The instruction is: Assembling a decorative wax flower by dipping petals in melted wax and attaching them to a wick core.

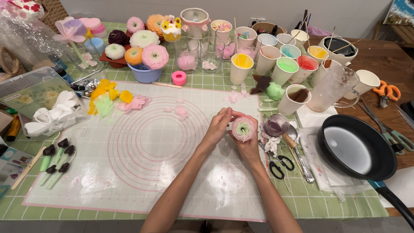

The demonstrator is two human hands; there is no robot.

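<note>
A round pink flower (243, 128) with a pale green centre sits just right of the frame's middle, held up above a translucent work mat (142, 172) printed with pink concentric rings. The right hand (250, 144) cups the flower from below and behind, its grip wrapped around the outer petals. The left hand (219, 127) comes in from the flower's left, fingertips pressed together against the petal edge at the top left (a light pinch, by the look of it).

Just right of the hands lie a metal spoon (278, 125), crumpled tissue and black-handled scissors (279, 165). Further right, a black pan (357, 146) holds a whitish pool. Above it, toward the upper right of the frame, stand paper cups (284, 69) of yellow, green, red and blue colour, and a clear jug (332, 88).

In the upper left, finished flowers (144, 49) in pink, orange, white and dark purple are clustered around a blue bowl. Loose yellow and pink petals (114, 100) lie on the mat's upper left corner. Green-handled tools (56, 166) rest at the left edge, all on a desk (336, 200) covered in green check cloth.
</note>
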